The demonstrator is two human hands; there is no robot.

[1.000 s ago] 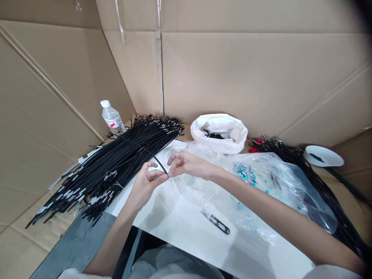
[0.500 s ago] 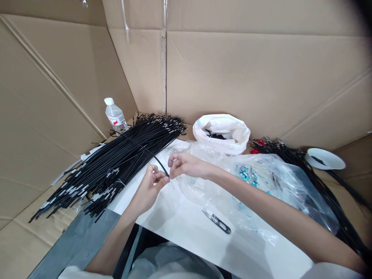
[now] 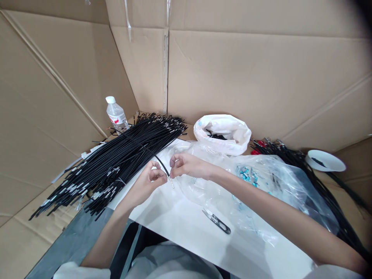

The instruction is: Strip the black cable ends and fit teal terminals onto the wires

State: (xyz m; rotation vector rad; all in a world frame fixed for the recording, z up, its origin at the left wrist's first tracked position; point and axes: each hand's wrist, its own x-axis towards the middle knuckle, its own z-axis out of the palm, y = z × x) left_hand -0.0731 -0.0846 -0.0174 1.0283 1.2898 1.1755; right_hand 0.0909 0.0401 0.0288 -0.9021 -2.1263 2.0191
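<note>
A thin black cable (image 3: 159, 159) arches from the big pile of black cables (image 3: 124, 162) down to my two hands, its pale stripped end (image 3: 172, 182) pointing downward. My right hand (image 3: 181, 166) pinches it just above that end, fingers curled. Just left of the cable is my left hand (image 3: 151, 179), thumb and forefinger closed together beside it; whether they touch the cable is too small to tell. Beneath both hands lie white paper (image 3: 162, 217) and a clear plastic bag (image 3: 203, 193). Small snips (image 3: 216, 221) rest on the paper, nearer my body.
A water bottle (image 3: 116, 115) stands behind the pile. Further back is a white bag (image 3: 222, 147) with black pieces inside. Blue bits (image 3: 248, 176) lie on the plastic. At right are more black cables (image 3: 316, 186) and a white bowl (image 3: 331, 164). Cardboard walls (image 3: 247, 73) surround the table.
My left hand has shifted slightly left, its fingertips easing away from the cable's end. My right hand and the cable have barely moved.
</note>
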